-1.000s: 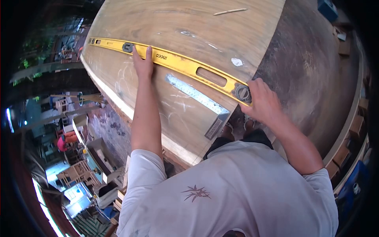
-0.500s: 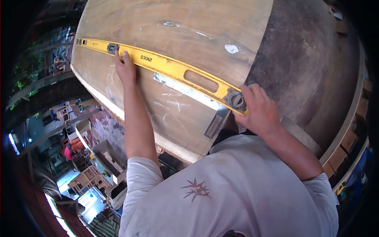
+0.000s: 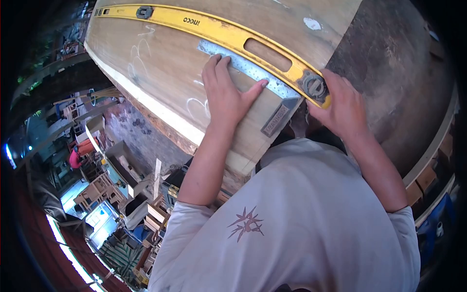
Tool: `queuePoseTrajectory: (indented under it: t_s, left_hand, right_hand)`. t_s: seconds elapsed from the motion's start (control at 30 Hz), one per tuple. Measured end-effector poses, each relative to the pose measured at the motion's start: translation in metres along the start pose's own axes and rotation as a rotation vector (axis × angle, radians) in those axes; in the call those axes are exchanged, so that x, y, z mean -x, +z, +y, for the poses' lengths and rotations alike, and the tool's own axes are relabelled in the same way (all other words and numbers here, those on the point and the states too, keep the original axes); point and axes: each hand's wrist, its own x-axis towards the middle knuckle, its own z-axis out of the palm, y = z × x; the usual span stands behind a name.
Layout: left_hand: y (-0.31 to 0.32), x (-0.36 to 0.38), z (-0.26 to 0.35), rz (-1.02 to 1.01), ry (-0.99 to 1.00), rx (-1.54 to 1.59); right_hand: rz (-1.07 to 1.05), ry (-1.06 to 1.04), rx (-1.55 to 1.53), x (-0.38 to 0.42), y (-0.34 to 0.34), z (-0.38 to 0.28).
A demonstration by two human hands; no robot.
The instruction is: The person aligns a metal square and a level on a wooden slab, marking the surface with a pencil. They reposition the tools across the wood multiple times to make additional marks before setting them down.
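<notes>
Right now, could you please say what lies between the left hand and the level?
In the head view, the square's metal blade lies between the left hand and the level.

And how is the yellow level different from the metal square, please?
The yellow level is much longer than the metal square. The level is one straight bar, while the square has a pale, speckled blade joined to a dark stock. The right hand holds the level's near end; the left hand touches the square's blade. Both lie on the wooden board.
</notes>
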Motion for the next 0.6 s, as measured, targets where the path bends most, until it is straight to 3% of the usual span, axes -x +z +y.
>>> queuePoseTrajectory:
  t_s: [0.6]
  left_hand:
    - [-0.008, -0.003, 0.010, -0.089, 0.009, -0.149]
  right_hand:
    - [0.031, -0.013, 0.028, 0.004, 0.002, 0.002]
